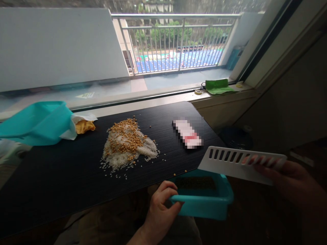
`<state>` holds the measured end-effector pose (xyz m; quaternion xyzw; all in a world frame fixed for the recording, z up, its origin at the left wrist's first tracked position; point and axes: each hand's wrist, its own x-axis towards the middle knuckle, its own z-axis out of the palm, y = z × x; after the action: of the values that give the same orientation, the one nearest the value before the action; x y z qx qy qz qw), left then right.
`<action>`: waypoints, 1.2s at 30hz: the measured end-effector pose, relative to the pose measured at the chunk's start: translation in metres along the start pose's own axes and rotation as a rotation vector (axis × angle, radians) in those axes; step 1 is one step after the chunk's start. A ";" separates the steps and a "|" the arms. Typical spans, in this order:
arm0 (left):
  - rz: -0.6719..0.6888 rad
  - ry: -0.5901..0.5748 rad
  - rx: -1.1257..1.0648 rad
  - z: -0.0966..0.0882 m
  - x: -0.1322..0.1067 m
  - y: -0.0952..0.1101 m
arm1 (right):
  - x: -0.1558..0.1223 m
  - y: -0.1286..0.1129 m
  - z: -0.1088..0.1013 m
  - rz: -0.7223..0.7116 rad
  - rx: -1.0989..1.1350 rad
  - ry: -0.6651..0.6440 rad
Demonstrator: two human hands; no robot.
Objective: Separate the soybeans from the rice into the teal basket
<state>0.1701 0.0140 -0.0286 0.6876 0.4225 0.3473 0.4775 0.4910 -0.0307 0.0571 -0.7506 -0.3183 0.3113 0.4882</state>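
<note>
My left hand (162,204) is closed around the rim of a turquoise plastic basin (204,198) below the table's front edge. Small dark greenish grains (198,183) lie inside it, too dim to name. A flat white plastic scraper with a row of slots (227,165) is gripped in my right hand (288,175), its wide end above the basin's right side. To the left on the table, yellow soybeans (126,132) cover much of a heap of white rice (114,160). A few loose soybeans (174,174) sit at the edge near the basin.
The black table (76,173) stands against a window. A blurred-out pinkish rectangular object (187,133) lies to the right of the heap. At the left are a tilted turquoise container (43,122) and white paper with something yellow-brown (85,126). A green cloth (219,86) rests on the sill.
</note>
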 end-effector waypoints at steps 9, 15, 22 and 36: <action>-0.002 -0.001 -0.005 -0.001 -0.001 0.000 | 0.000 -0.005 0.038 -0.112 0.034 -0.292; -0.011 0.001 -0.018 -0.001 -0.001 -0.001 | -0.002 -0.009 0.031 -0.127 0.040 -0.300; -0.011 -0.002 -0.028 -0.002 -0.003 -0.002 | 0.002 -0.012 0.058 -0.173 0.099 -0.359; 0.028 0.068 0.131 -0.056 -0.041 -0.007 | -0.023 -0.025 0.116 -0.134 0.223 -0.323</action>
<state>0.1023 -0.0021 -0.0218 0.7110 0.4505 0.3486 0.4122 0.3825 0.0216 0.0458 -0.6095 -0.4053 0.4276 0.5305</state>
